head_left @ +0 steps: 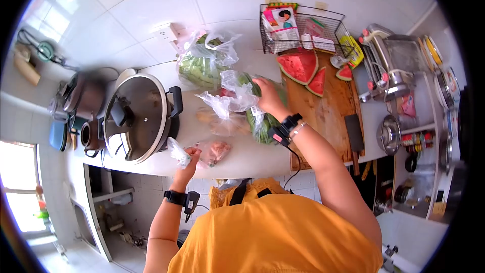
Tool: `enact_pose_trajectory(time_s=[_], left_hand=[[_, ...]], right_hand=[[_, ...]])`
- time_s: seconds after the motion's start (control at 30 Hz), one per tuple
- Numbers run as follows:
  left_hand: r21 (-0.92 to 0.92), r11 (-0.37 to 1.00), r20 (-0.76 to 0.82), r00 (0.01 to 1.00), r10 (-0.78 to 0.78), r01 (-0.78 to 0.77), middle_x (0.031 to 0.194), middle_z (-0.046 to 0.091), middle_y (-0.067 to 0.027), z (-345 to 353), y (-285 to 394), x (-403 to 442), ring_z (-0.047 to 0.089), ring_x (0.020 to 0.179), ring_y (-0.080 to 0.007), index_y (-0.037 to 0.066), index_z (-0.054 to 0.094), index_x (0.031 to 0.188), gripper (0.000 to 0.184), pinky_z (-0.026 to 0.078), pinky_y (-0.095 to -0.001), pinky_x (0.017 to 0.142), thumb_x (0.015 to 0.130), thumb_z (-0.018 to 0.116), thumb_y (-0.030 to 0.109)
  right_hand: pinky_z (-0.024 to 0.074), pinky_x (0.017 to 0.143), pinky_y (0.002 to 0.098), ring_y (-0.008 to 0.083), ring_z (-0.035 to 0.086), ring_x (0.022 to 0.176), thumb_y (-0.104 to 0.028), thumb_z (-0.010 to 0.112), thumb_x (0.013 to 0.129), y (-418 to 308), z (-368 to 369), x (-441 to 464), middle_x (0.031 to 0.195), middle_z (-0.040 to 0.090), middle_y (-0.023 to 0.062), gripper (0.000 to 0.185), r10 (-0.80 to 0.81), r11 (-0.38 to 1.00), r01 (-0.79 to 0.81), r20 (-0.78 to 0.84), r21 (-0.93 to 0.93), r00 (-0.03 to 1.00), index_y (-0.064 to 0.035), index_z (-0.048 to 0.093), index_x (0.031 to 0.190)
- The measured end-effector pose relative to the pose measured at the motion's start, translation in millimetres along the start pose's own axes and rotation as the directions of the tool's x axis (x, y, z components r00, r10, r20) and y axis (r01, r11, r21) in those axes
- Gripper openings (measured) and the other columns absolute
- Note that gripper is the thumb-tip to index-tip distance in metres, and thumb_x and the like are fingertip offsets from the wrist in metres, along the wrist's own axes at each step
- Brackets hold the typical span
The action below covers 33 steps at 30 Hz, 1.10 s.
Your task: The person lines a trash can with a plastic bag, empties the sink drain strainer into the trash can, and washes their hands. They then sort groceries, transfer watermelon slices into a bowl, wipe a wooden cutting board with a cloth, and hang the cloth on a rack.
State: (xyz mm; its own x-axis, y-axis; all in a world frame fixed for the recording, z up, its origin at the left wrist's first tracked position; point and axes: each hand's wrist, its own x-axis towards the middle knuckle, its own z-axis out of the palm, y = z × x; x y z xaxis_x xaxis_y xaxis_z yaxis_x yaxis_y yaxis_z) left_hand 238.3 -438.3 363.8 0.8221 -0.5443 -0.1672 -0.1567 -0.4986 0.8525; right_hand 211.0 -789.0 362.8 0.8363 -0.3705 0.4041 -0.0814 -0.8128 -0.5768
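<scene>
Fingers (194, 151) of the left hand (187, 164) pinch the gathered neck of a clear bag (205, 152) near the front edge of the table (252, 158); the grip is narrow, holding bunched plastic, and what looks like pink meat (218, 152) lies inside the bag, just right of the hand. The right hand (270, 97) reaches farther in and touches a bag of green vegetables (260, 127); its fingertips are partly hidden, so I cannot tell whether that grip is closed on the bag. Crumpled white plastic (233, 96) lies beside the right hand, and behind it stands a bulky bag (198, 65) with something pale green inside. Each wrist wears a black strap. To the right, a wooden cutting board (323, 116) carries watermelon slices (299, 66) toward its far end and a broad knife (354, 130) along its right side. Beyond the board, a wire basket (331, 23) holds packets near the tiled wall. To the left of the bags sits a big pot (146, 116) under a glass lid, and a metal bowl (389, 134) is right of the board.
</scene>
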Motion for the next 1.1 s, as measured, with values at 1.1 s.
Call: enact_pose_trajectory(time_s=[1.1], left_hand=[[-0.109, 0.982, 0.223, 0.959, 0.174, -0.153, 0.072, 0.053, -0.0028, 50, 19, 63, 0.049, 0.067, -0.0127, 0.002, 0.054, 0.088, 0.027, 0.041, -0.0271, 0.060, 0.082, 0.062, 0.027]], right_hand=[[0.0466, 0.064, 0.0243, 0.0098, 0.059, 0.071, -0.003, 0.052, 0.084, -57, -83, -98, 0.078, 0.061, 0.0033, 0.013, 0.248, 0.560, -0.427, 0.348, 0.710, 0.904, 0.0007, 0.055, 0.096]])
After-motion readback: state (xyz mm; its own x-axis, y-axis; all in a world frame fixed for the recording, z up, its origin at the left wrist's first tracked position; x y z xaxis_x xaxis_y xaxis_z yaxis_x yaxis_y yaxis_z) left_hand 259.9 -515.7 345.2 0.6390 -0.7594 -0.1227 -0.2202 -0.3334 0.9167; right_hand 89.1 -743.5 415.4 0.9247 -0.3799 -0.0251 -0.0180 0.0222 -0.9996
